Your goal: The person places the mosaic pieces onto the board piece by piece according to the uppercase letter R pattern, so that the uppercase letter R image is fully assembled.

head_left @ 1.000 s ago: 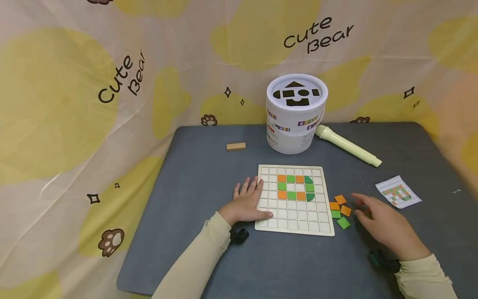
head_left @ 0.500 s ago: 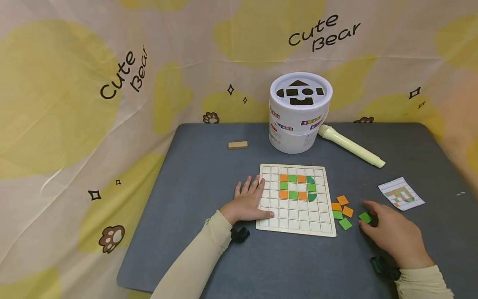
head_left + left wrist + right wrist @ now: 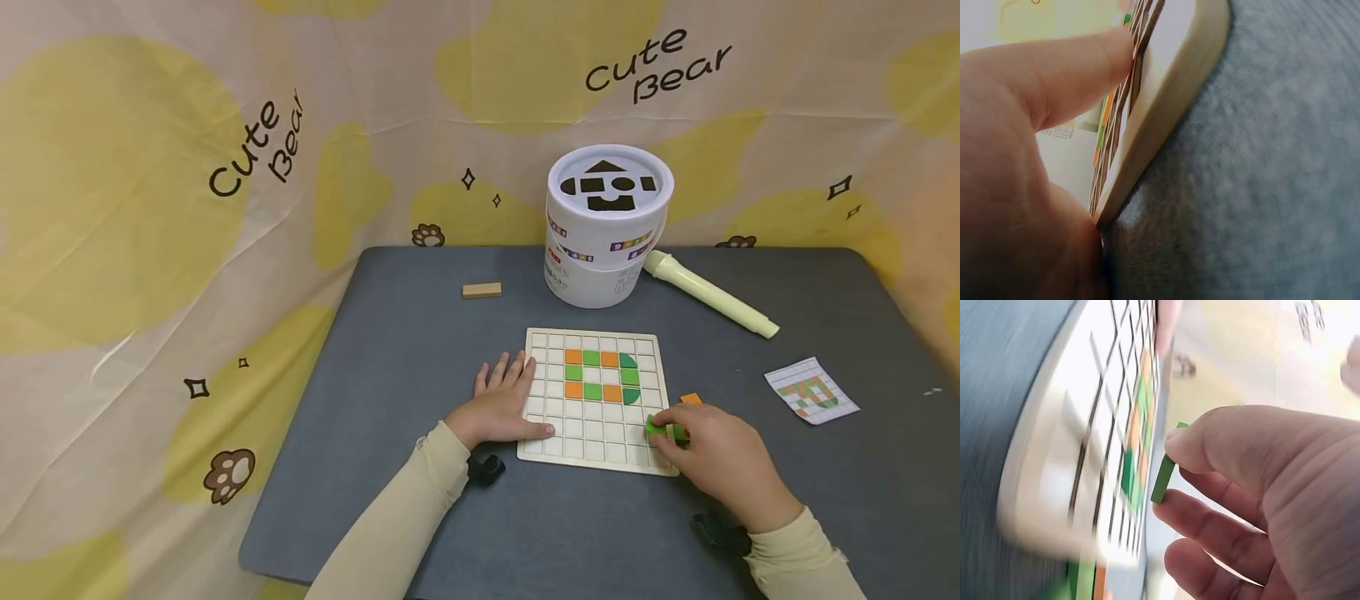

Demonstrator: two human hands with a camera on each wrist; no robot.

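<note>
A white grid board [image 3: 555,449] lies on the table, with orange and green tiles forming a ring in its upper middle. My left hand [image 3: 497,412] rests on the board's left edge, fingers spread; its thumb [image 3: 1079,72] lies over the rim in the left wrist view. Between thumb and fingertips, my right hand [image 3: 723,458] pinches a green square tile [image 3: 1165,472] above the board's lower right part. Loose tiles beside the board are mostly hidden behind that hand; an orange tile [image 3: 691,399] shows past it.
A printed pattern card [image 3: 812,391] lies at the right. Behind the board stand a white bucket [image 3: 592,267] with shaped holes in its lid and a pale yellow tube [image 3: 712,294]. A small wooden block [image 3: 482,290] lies at the back left.
My right hand took hold of a green tile right of the loose pile and has carried it left to the board's right side. The left hand has stayed on the board.
</note>
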